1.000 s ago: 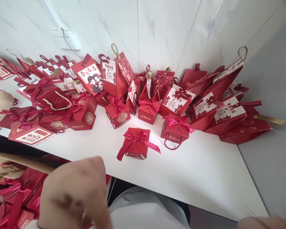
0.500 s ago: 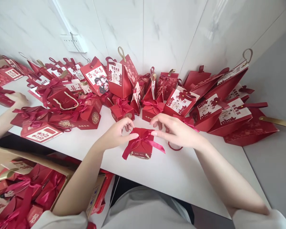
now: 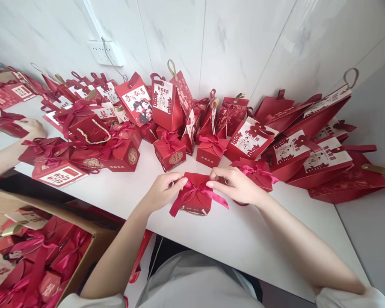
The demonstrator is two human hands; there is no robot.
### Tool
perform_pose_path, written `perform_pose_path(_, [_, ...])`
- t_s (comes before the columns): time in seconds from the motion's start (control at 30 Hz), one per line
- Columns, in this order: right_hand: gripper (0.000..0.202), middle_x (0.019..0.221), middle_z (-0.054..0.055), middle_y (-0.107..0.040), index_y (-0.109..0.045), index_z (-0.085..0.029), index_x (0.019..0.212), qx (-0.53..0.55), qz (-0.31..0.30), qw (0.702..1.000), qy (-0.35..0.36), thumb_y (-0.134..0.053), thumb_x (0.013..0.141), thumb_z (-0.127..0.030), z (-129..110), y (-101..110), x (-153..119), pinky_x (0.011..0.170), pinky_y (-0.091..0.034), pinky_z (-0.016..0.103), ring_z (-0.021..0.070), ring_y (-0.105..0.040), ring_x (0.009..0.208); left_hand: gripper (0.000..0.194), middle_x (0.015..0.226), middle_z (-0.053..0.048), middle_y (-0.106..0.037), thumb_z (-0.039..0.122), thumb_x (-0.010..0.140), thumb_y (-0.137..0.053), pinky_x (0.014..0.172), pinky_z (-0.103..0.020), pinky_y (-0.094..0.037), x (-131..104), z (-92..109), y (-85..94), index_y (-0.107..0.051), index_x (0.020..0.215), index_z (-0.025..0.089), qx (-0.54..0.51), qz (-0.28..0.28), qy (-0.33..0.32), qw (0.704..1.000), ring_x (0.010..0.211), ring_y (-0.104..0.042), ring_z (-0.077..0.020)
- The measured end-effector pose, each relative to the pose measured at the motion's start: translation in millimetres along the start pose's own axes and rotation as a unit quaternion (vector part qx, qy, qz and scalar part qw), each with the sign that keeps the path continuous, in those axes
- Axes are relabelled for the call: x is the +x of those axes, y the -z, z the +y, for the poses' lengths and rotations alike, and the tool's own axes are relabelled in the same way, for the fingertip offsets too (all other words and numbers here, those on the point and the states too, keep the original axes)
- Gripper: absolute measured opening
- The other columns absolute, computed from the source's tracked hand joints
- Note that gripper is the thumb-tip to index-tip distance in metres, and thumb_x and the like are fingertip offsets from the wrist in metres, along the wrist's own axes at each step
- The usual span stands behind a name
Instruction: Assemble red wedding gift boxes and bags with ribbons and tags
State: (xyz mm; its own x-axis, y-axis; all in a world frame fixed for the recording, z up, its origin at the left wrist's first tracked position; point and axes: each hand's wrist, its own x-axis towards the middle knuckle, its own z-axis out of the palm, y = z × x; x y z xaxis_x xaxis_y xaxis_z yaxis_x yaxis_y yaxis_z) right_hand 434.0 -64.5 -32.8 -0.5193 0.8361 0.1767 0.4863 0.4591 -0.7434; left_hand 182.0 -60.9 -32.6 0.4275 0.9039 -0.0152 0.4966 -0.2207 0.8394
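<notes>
A small red gift box [image 3: 197, 201] with a pink ribbon bow stands on the white table [image 3: 244, 235], in front of my body. Gold cord shows along its near lower edge. My left hand [image 3: 167, 188] is at the left of the bow, thumb and index finger pinched on a ribbon loop. On the other side, my right hand [image 3: 232, 184] pinches the bow's right loop. The ribbon's two tails spread out to the left and right over the box.
Red gift boxes and bags, such as a tall bag [image 3: 167, 107], line the wall. At the left, another person's hand [image 3: 32, 128] holds a red box. A cardboard box [image 3: 96, 239] full of red boxes stands at the lower left.
Both my hands have closed from loose, parted fingers to pinches at the bow. The view has shifted slightly, and the other person's hand stays on its box.
</notes>
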Motion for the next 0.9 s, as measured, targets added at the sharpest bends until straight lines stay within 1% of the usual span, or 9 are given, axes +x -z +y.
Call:
perform_pose_path(0.07, [0.034,0.061,-0.003,-0.055,-0.054,-0.02,0.074,-0.015,0.008,1.0,-0.008,-0.048,0.096,-0.045,-3.1,-1.1,-1.6,0.057,-0.036,0.026,0.0114,-0.045,0.053,0.029,0.069,0.002,-0.048,0.041,0.092,-0.049,0.058,-0.025,-0.033,-0.2,-0.1,-1.4,-0.052,0.074,0.018,0.005,0.024,-0.011,1.0,0.062,-0.041,-0.0111])
perform_pose_path(0.13, [0.036,0.058,-0.003,-0.055,-0.051,-0.02,0.073,0.0,0.026,0.999,-0.029,-0.045,0.097,-0.045,-6.7,-4.4,-2.5,0.056,-0.038,0.025,0.0116,-0.048,0.051,0.025,0.074,0.001,-0.051,0.039,0.091,-0.051,0.061,-0.025,-0.034,0.3,0.6,-1.3,-0.053,0.078,0.018,0.007,0.042,-0.027,0.999,0.066,-0.043,-0.0115])
perform_pose_path(0.27, [0.039,0.05,-0.005,-0.054,-0.046,-0.022,0.07,0.063,0.057,0.991,-0.1,-0.043,0.098,-0.049,-12.2,-16.6,-4.8,0.051,-0.039,0.024,0.0112,-0.049,0.043,0.028,0.072,0.001,-0.049,0.039,0.092,-0.049,0.063,-0.025,-0.035,-2.3,1.9,-1.2,-0.051,0.074,0.018,-0.016,0.056,-0.016,0.998,0.067,-0.045,-0.0124])
perform_pose_path(0.33, [0.041,0.049,-0.004,-0.053,-0.044,-0.022,0.067,0.067,0.072,0.988,-0.115,-0.043,0.097,-0.05,-11.3,-23.0,-5.6,0.051,-0.039,0.024,0.0114,-0.049,0.044,0.03,0.069,0.001,-0.048,0.039,0.093,-0.048,0.062,-0.025,-0.035,-6.4,0.5,-3.7,-0.049,0.072,0.018,-0.033,0.071,-0.003,0.997,0.066,-0.043,-0.0124])
perform_pose_path(0.47, [0.044,0.052,-0.004,-0.051,-0.04,-0.021,0.062,0.049,0.094,0.988,-0.109,-0.043,0.097,-0.048,-4.3,-32.0,-5.8,0.054,-0.038,0.024,0.0115,-0.046,0.05,0.031,0.066,0.002,-0.042,0.036,0.093,-0.048,0.059,-0.024,-0.032,-14.3,-8.5,-13.5,-0.043,0.069,0.018,-0.06,0.116,0.019,0.991,0.062,-0.039,-0.011])
perform_pose_path(0.57, [0.043,0.052,-0.004,-0.05,-0.039,-0.021,0.063,0.056,0.1,0.987,-0.113,-0.043,0.098,-0.047,-1.4,-36.2,-5.6,0.055,-0.038,0.024,0.0114,-0.045,0.05,0.031,0.065,0.003,-0.039,0.036,0.093,-0.047,0.058,-0.025,-0.031,-16.2,-15.9,-20.1,-0.041,0.068,0.018,-0.068,0.131,0.025,0.989,0.06,-0.037,-0.0107])
perform_pose_path(0.67, [0.042,0.051,-0.005,-0.047,-0.038,-0.022,0.063,0.047,0.108,0.986,-0.116,-0.043,0.098,-0.045,-0.6,-39.8,-5.8,0.055,-0.036,0.025,0.0113,-0.043,0.049,0.031,0.065,0.003,-0.038,0.034,0.094,-0.045,0.059,-0.025,-0.031,-16.2,-19.6,-23.5,-0.039,0.068,0.019,-0.058,0.144,0.017,0.988,0.061,-0.036,-0.0111])
perform_pose_path(0.83, [0.041,0.052,-0.005,-0.04,-0.035,-0.022,0.063,0.015,0.122,0.988,-0.09,-0.044,0.097,-0.042,1.7,-44.1,-6.4,0.052,-0.031,0.025,0.011,-0.033,0.049,0.03,0.065,0.003,-0.037,0.032,0.094,-0.043,0.059,-0.026,-0.031,-17.8,-20.4,-25.6,-0.037,0.068,0.019,-0.023,0.167,0.008,0.986,0.06,-0.035,-0.0112])
perform_pose_path(0.9, [0.041,0.052,-0.005,-0.039,-0.035,-0.022,0.063,0.009,0.124,0.989,-0.084,-0.043,0.097,-0.042,2.1,-44.7,-6.5,0.052,-0.031,0.025,0.0109,-0.032,0.049,0.03,0.064,0.003,-0.037,0.031,0.094,-0.043,0.059,-0.026,-0.031,-18.8,-20.6,-26.0,-0.036,0.068,0.019,-0.012,0.174,0.009,0.985,0.06,-0.034,-0.0112])
